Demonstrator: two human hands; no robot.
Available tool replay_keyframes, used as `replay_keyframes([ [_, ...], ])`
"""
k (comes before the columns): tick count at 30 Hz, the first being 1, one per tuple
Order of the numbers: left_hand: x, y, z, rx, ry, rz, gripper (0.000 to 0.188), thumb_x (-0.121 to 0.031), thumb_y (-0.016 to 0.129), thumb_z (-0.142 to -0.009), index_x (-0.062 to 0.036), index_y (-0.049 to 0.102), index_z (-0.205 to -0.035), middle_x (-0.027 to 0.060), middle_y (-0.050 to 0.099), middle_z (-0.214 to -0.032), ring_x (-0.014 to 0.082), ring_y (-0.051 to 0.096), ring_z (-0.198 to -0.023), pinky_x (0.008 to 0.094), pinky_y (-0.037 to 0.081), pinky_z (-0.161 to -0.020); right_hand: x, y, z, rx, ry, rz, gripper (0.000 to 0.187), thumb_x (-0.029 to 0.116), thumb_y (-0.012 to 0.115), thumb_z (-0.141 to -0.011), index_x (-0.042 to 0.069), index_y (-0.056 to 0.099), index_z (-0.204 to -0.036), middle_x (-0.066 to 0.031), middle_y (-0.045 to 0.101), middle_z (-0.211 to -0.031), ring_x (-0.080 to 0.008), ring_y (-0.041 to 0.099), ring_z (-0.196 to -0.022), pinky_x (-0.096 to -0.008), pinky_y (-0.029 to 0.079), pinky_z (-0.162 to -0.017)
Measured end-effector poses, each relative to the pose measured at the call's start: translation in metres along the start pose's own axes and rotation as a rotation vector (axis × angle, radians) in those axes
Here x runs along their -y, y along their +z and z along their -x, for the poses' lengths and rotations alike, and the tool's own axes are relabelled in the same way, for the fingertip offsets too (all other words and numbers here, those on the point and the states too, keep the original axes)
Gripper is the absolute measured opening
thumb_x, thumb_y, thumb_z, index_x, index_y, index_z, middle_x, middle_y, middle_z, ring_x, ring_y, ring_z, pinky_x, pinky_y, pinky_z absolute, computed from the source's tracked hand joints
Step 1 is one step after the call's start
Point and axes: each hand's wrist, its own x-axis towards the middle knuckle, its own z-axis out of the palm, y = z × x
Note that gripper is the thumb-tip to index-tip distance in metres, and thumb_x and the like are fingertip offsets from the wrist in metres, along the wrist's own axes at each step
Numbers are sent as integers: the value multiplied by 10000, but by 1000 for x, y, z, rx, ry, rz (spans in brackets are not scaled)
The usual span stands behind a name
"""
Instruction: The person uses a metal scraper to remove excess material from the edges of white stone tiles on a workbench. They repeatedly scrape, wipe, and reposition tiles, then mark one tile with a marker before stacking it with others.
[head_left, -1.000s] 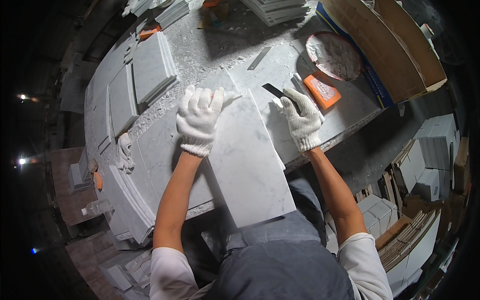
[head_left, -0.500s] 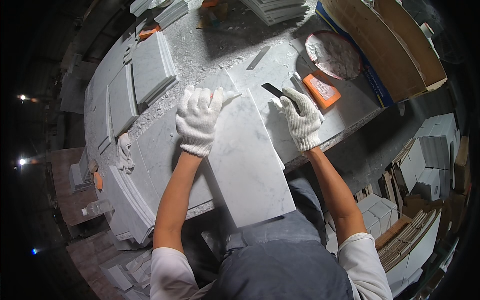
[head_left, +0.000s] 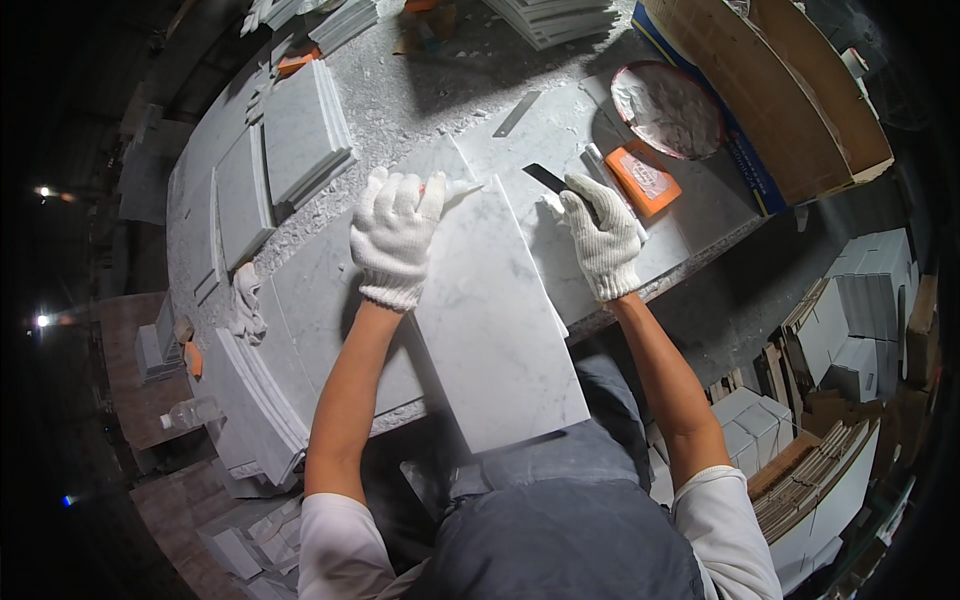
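A long white, grey-veined marble tile (head_left: pixel 500 330) lies in front of me, its near end jutting past the table edge toward my lap. My gloved left hand (head_left: pixel 394 240) is curled over the tile's far left side, around a small applicator with a white tapered tip (head_left: pixel 462 189) and a bit of red; the glove hides the rest. To the right of the tile, my gloved right hand (head_left: pixel 603 245) grips a flat black scraper blade (head_left: pixel 543 179) pointing up and left. Just beyond that hand sits an orange block (head_left: pixel 645 178) with a pale label.
A round red-rimmed basin (head_left: pixel 667 110) and an open cardboard box (head_left: pixel 780 90) stand at the far right. A thin metal strip (head_left: pixel 517 114) lies on the dusty table. Stacked tiles (head_left: pixel 305 140) occupy the left, near a crumpled glove (head_left: pixel 246 300). White boxes (head_left: pixel 755 425) stand right, below the table.
The left hand and the applicator tip have shifted very slightly; the tip stays near the tile's far end. The right hand holds the blade in nearly the same place.
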Motion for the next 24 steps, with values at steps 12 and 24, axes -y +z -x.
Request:
replay_keyframes([
  [12, 5, -47, 61, -202, -1254, 906, 449, -89, 747, -922, -3, 603, -1338, 144, 629, -1320, 245, 605, -1205, 378, 469, -1071, 11, 6, 4, -76, 69, -74, 313, 130, 669, -1015, -21, 665, -1289, -49, 711, -1011, -88, 648, -820, -224, 560, -720],
  [24, 16, -65, 195, 77, -1362, 464, 465, -180, 759, -896, 16, 567, -1272, 139, 650, -1193, 232, 615, -1099, 364, 476, -995, 42, -84, 57, 274, 692, -621, 512, 114, 595, -1035, 23, 438, -1514, -2, 561, -1074, -89, 574, -842, -179, 483, -661],
])
